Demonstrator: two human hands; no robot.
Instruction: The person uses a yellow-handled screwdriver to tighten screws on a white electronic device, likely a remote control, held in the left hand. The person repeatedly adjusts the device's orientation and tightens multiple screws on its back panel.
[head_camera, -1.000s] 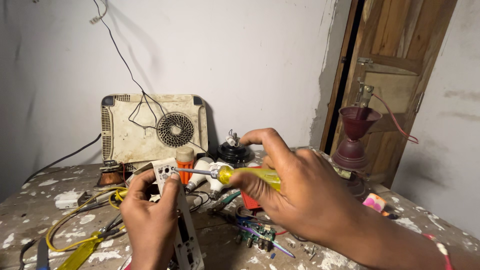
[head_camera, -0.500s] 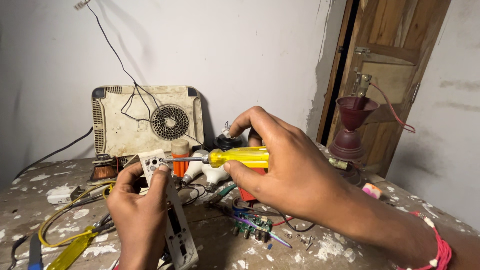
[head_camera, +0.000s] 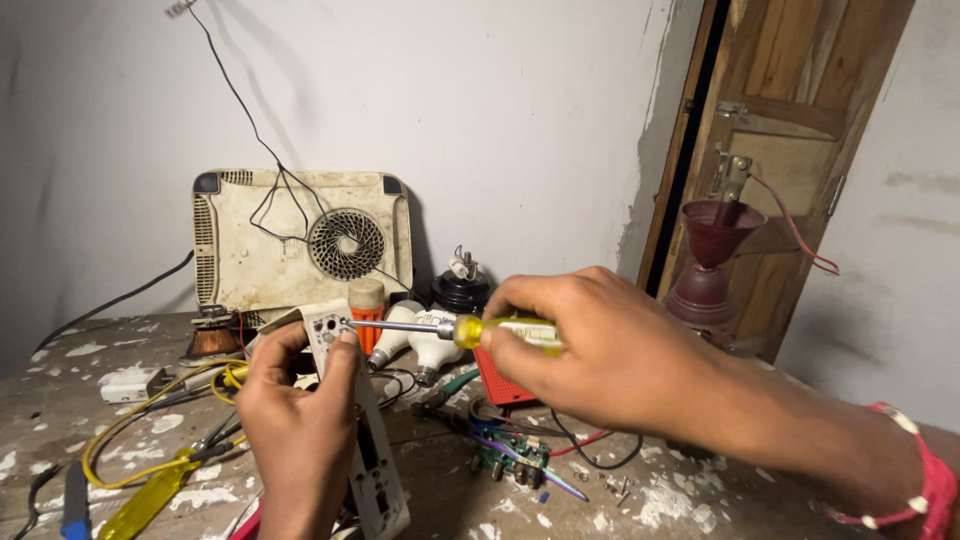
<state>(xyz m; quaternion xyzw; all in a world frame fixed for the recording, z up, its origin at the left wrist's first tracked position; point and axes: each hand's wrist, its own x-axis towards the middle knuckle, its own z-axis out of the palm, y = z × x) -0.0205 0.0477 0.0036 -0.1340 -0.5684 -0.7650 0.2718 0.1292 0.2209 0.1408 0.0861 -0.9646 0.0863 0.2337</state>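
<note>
Behind the fingers, a cream fan-vented appliance casing leans against the wall; white bulbs lie just past them, a green circuit board below, maroon funnel far right.

both hands raised — each grip closed.

The right hand now sits lower and further toward three o'clock than a second ago, its yellow-handled screwdriver levelled against the white panel. The left hand has edged toward three o'clock along with the panel.
</note>
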